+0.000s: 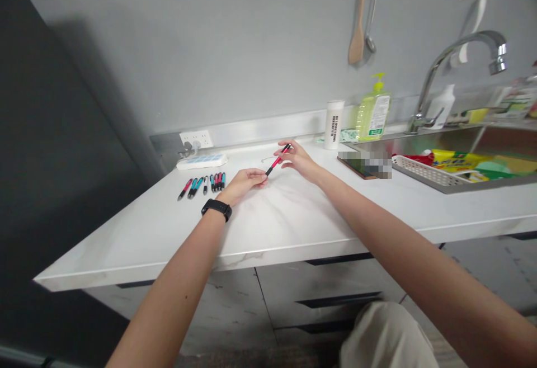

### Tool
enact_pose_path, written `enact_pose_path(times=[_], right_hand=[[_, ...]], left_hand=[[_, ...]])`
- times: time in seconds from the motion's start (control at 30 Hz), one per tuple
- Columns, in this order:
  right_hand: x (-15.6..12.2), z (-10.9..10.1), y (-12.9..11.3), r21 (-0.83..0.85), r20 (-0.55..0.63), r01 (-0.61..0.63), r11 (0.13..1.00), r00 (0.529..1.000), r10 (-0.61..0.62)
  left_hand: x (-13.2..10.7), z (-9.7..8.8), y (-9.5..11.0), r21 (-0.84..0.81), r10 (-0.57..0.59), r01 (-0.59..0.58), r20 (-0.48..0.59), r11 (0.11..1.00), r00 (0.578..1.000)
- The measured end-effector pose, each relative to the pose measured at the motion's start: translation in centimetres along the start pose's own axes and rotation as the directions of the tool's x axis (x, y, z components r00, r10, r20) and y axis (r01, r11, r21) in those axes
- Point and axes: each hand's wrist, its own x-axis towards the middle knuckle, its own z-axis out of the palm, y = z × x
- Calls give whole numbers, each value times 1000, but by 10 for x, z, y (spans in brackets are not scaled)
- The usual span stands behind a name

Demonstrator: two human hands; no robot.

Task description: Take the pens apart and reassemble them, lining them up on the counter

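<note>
Fingers of the right hand [298,161] are clenched around a red pen [277,161] with black ends, holding it aslant above the bench [293,222]. The left hand [245,180] lies just left of it, its fingers [257,175] loosely curled with their tips at the pen's lower end; whether they grip it cannot be told. A black wristband [217,208] circles the left wrist. A thin pale loop of wire or cord [266,159] shows just left of the right hand.

Farther left, a row of pens [203,185] lies on the white, grey-veined stone, their barrels red, teal and black. Beyond them sit a white power strip [201,161] and a wall socket [196,138]. Along the far edge stand a white cylindrical container [334,124], its black print too small to read, and a green pump bottle of hand soap [373,113], its label also unreadable. A phone [356,165], partly blurred out, lies near the steel sink [474,144], which holds a white perforated plastic rack [432,172] and a bright yellow packet [461,161]. A curved chrome faucet [457,71] rises behind it. A wooden spatula [357,21] and a metal ladle [371,15] hang on the grey wall.
</note>
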Motion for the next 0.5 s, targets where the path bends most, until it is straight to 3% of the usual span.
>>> enact_pose_path(times=[0.17,0.33,0.5], right_hand=[[1,-2,3,-60,-17,22,998,1000,-23],[2,-4,3,91,84,42,995,995,-49],[2,-4,4,-47,-59,20,999,998,-23]], left_hand=[[1,-1,0,-14,-4,4,-38,1000,999],[1,-1,0,-31,-31,30,-11,999,999],[1,-2,0,-21,-17,16,-26,1000,1000]])
